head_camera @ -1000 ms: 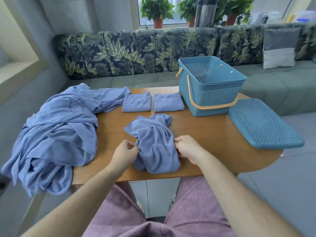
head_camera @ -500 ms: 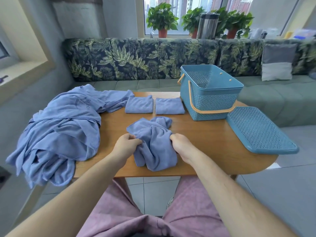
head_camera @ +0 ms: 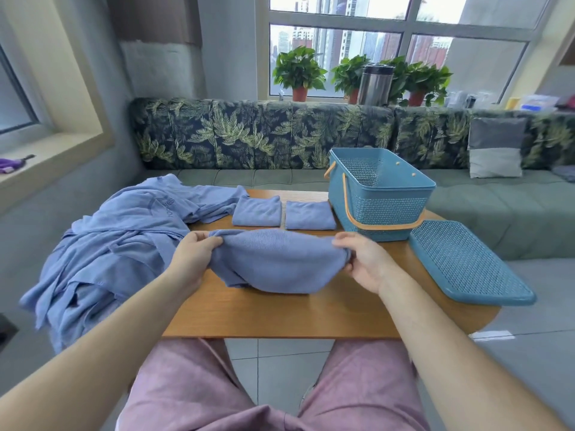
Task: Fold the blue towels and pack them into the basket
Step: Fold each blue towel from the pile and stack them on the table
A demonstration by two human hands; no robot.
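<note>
Head view shows both hands lifting a towel (head_camera: 273, 262) above the table (head_camera: 280, 315), stretched between them. Left hand (head_camera: 194, 259) pinches one upper end, fingers closed on the cloth; right hand (head_camera: 362, 262) pinches the other end the same way. The top edge runs fairly taut between the grips, while the middle sags in a soft belly whose bottom seems to touch or nearly touch the wood.

Two folded towels (head_camera: 257, 211) (head_camera: 309, 215) lie side by side further back, just left of the open basket (head_camera: 379, 194). Its lid (head_camera: 466, 262) rests flat to the right. A heap of blue cloth (head_camera: 118, 241) spills over the table's left edge.

The towel looks light, limp and a bit grippy, so it should not slip but will not keep any shape unaided. Holding it by two adjacent corners, not bunched edges, would likely let it hang square; whether these grips are on true corners I cannot tell.
</note>
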